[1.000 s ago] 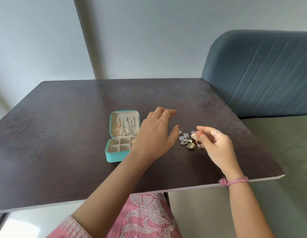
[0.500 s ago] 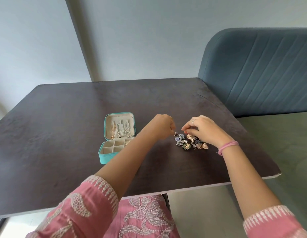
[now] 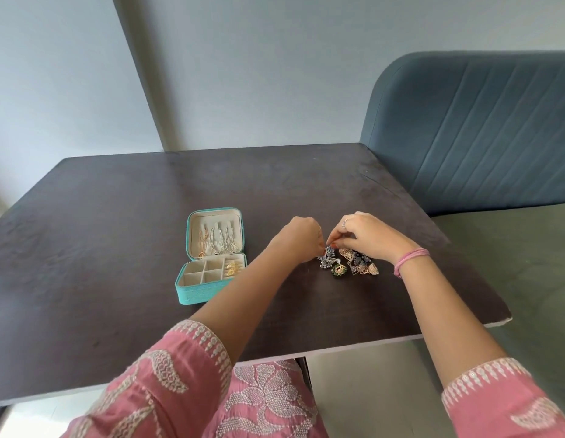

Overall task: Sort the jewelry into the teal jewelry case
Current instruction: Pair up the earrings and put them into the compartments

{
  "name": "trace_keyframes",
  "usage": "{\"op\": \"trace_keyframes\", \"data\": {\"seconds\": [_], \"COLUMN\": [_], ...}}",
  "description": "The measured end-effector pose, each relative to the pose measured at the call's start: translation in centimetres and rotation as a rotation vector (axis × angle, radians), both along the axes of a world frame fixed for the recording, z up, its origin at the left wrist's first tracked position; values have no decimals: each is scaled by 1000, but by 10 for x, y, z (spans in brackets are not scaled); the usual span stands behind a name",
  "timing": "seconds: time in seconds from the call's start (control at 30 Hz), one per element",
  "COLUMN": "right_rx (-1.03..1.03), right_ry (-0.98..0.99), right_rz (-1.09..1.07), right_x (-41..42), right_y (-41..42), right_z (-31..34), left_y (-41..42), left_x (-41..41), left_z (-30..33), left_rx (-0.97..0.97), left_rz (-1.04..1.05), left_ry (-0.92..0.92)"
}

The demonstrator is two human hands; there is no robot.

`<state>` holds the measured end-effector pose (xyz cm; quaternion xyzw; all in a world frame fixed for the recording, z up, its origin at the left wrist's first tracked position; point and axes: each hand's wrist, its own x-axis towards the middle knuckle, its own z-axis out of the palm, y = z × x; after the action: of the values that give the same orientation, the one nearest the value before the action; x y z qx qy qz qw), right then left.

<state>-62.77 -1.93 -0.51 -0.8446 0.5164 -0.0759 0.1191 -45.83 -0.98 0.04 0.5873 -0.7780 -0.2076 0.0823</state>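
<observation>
Since the earlier frames the left hand (image 3: 301,238), then spread open beside the case, has curled and closed in on the jewelry pile (image 3: 349,263); the right hand (image 3: 368,235) has turned palm-down over the same pile. The fingers (image 3: 333,240) of both hands meet at the pile's left edge and pinch a small piece there; which piece cannot be told. The pile lies on the dark desk (image 3: 116,248), right of centre, just beneath the two hands. The teal jewelry case (image 3: 211,263) lies open to the left, apart from the pile. Chains hang in its lid (image 3: 216,237); gold pieces (image 3: 232,268) fill one right-hand compartment, and the other compartments look empty. Judged progress: early to middling, with most earrings still unsorted. A blue chair (image 3: 483,137) stands beyond the desk. No brand, label or writing is legible.
</observation>
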Motion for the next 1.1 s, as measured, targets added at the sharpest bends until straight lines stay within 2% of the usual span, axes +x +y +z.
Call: {"op": "trace_keyframes", "data": {"seconds": [0.23,0.4,0.63,0.8,0.9,1.1], "right_rx": [24,43,16,18,10,-84], "right_ry": [-24,-169,-380,-507,-580,-556], "right_rz": [-6,-43,-160,-190,-182,-188], "right_x": [4,3,-3,-1,2,5], "right_y": [2,4,6,10,13,17], "right_z": [4,7,14,21,23,22], "left_y": [4,7,8,7,8,18], "left_x": [2,6,15,21,23,24], "left_z": [1,7,13,14,12,12], "left_rx": [-6,-60,-139,-127,-65,238], "left_rz": [-9,-7,83,112,135,217], "left_ry": [18,76,343,467,569,1046]}}
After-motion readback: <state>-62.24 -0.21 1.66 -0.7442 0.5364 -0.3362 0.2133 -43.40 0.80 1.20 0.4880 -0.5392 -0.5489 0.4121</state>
